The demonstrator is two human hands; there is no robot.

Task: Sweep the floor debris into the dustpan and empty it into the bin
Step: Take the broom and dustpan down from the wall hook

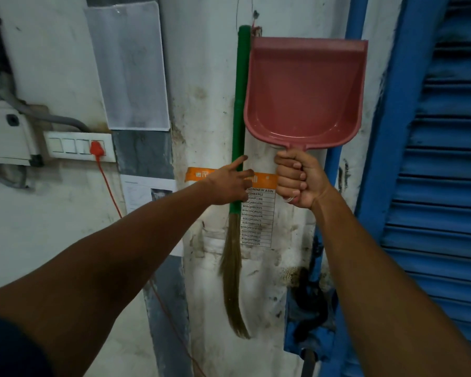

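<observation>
left arm: enters from lower left of the frame, dark sleeve at the bottom left corner, reaches up toward centre.
right arm: enters from lower right, bare forearm, rises to centre right.
right hand point(299, 179): fist wrapped tight round the dustpan handle, thumb side facing the camera, handle end pokes out below the fist.
left hand point(230, 183): fingers spread, forefinger straight and pointing up-right, its tip at the green broom handle; other fingers loosely bent across the handle. Cannot tell whether they actually clasp it.
dustpan point(305, 91): pink, held upright, pan end up, open side facing the camera, upper centre right. Inside looks clean.
broom point(238, 126): green handle, vertical against the white pillar, just left of the dustpan and touching or nearly touching its left edge. Brown bristles hang down below the left hand, curve right at the tip.
printed list point(257, 219): paper on the pillar, centre, partly behind both hands.
orange tape point(199, 174): strip across the pillar, behind the left hand.
switch board point(78, 146): left middle, red plug in its right socket, red cord trailing down.
plastic sleeve point(132, 66): upper left, flat on the wall.
shutter point(443, 186): blue, slatted, right edge of the frame.
</observation>
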